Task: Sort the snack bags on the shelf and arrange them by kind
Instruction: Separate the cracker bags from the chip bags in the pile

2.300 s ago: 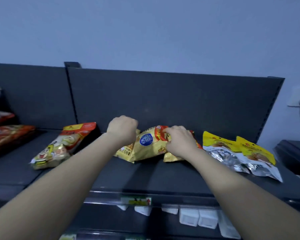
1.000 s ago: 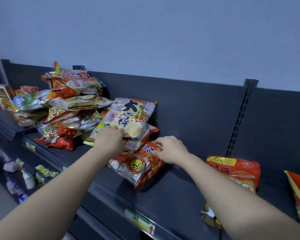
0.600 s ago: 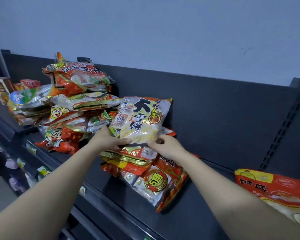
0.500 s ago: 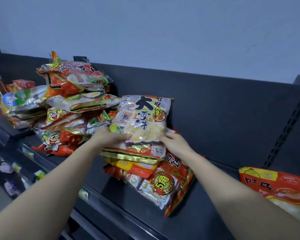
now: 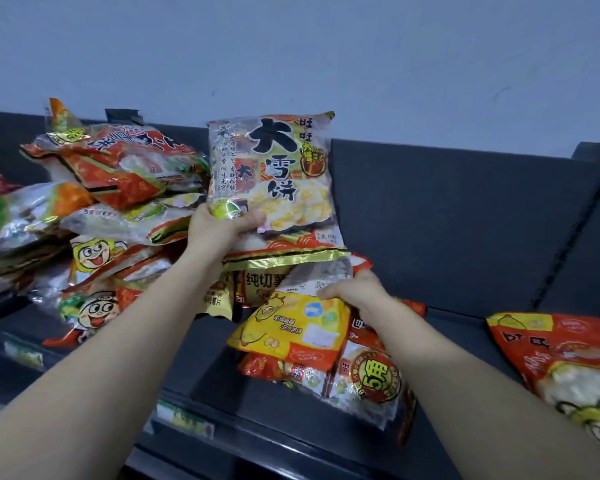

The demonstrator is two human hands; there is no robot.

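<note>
Shelf: a dark grey metal shelf (image 5: 447, 344) with an upright back panel, snack bags spread along it; the pale wall rises behind.
Heap: a tall pile of crinkled red, orange and silver snack bags (image 5: 94, 216) fills the left end, leaning against the back panel and crowding the left arm.
Rice-cracker bag: a large clear and orange plastic bag with bold black characters (image 5: 274, 178), held upright above the shelf, its lower edge over the bags beneath.
Right-end bag: a red and yellow bag with a cartoon face (image 5: 561, 368) lies flat, well apart from the pile.
Round-badge bag: a silver and red bag with a round red badge (image 5: 371, 379) lies at the shelf's front, under the yellow one.
Yellow bag: a yellow and orange plastic snack bag (image 5: 298, 330), tilted on top of the round-badge bag.
Left hand (image 5: 219, 230): fingers wrapped round the rice-cracker bag's lower left corner, gripping it.
Right hand (image 5: 357, 292): fingers curled over the yellow bag's top edge, pinching it.
</note>
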